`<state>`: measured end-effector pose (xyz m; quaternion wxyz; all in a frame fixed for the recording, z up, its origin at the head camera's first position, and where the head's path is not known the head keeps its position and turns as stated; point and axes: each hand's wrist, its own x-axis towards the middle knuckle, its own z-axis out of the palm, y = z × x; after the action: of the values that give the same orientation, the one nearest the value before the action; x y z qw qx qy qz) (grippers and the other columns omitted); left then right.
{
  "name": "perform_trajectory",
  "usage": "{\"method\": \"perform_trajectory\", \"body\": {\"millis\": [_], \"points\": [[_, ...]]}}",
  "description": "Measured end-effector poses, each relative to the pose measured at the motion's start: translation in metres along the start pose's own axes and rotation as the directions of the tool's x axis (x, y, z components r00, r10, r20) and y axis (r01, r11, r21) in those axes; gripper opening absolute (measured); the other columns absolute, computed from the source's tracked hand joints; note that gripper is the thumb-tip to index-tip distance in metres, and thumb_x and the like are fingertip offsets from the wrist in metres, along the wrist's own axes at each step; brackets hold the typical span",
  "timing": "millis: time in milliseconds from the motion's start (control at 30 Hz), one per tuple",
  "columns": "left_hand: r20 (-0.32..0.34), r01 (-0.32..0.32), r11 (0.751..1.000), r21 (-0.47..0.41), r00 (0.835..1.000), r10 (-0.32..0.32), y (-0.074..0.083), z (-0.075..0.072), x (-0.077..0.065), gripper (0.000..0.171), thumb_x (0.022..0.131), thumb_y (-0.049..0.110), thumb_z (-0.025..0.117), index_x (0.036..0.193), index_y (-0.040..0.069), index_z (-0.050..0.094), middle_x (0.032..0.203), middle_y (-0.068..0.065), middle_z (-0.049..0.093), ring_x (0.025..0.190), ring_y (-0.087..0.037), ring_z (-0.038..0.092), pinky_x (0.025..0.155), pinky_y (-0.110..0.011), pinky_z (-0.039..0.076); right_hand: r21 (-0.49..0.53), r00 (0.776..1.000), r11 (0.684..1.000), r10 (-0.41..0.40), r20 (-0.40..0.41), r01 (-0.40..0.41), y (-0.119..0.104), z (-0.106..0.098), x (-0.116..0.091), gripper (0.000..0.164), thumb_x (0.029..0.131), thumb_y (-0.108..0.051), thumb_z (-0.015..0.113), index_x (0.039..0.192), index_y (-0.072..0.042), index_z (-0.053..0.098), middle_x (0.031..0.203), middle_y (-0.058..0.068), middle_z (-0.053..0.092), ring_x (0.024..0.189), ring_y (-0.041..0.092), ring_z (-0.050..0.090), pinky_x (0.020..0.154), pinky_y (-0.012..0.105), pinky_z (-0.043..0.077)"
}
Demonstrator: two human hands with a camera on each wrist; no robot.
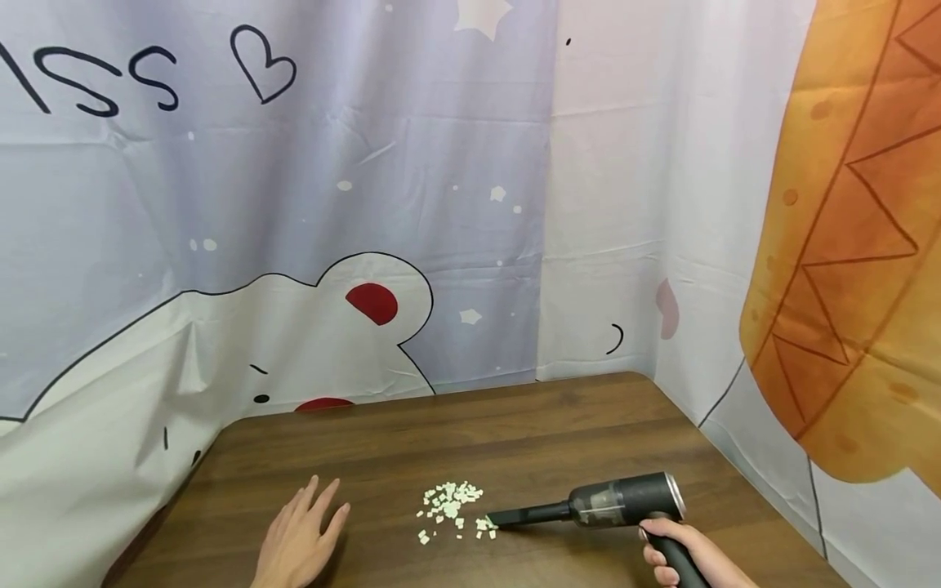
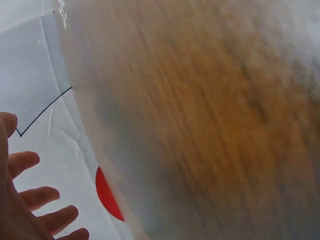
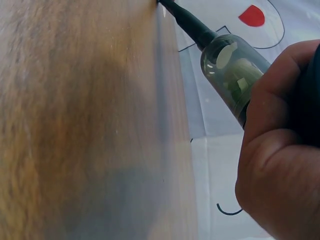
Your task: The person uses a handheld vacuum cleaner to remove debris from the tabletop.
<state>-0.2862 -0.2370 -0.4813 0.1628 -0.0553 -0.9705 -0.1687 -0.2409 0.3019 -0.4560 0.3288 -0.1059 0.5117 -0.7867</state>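
My right hand (image 1: 680, 549) grips the handle of a black handheld vacuum cleaner (image 1: 635, 500). Its narrow nozzle (image 1: 529, 514) points left, with the tip at a few small pale paper pieces (image 1: 485, 523). A larger scatter of the same bits (image 1: 451, 500) lies just beyond, on the brown wooden table. Through the clear dust cup (image 3: 240, 75) in the right wrist view, some pale pieces show inside. To the left of the scatter, my left hand (image 1: 300, 535) is held with fingers spread and nothing in it; the left wrist view shows its fingers (image 2: 42, 197) apart too.
The wooden table (image 1: 382, 445) has rounded far corners. Behind it and along both sides hangs a printed curtain (image 1: 470, 204) with a white bear, stars and an orange figure at the right.
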Motion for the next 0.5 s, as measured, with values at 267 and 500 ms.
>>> {"method": "perform_trajectory", "body": {"millis": [267, 500], "points": [[0.017, 0.01, 1.0, -0.001, 1.0, -0.01, 0.001, -0.001, 0.002, 0.061, 0.099, 0.052, 0.039, 0.14, 0.008, 0.049, 0.145, -0.029, 0.034, 0.128, -0.052, 0.033, 0.101, -0.067, 0.024, 0.011, 1.0, 1.0, 0.021, 0.006, -0.021, -0.001, 0.002, 0.005, 0.023, 0.104, -0.024, 0.033, 0.095, -0.012, 0.05, 0.072, -0.006, 0.047, 0.057, 0.0, 0.047, 0.055, 0.017, 0.035], [-0.001, 0.004, 1.0, 0.0, 1.0, -0.004, 0.002, -0.002, 0.003, 0.061, 0.099, 0.052, 0.039, 0.139, 0.008, 0.049, 0.144, -0.029, 0.035, 0.128, -0.052, 0.034, 0.101, -0.067, 0.025, 0.052, 0.998, 0.998, 0.041, 0.045, -0.043, 0.001, 0.004, 0.014, 0.024, 0.104, -0.024, 0.032, 0.095, -0.013, 0.051, 0.071, -0.007, 0.047, 0.057, 0.001, 0.045, 0.056, 0.019, 0.033]]}}
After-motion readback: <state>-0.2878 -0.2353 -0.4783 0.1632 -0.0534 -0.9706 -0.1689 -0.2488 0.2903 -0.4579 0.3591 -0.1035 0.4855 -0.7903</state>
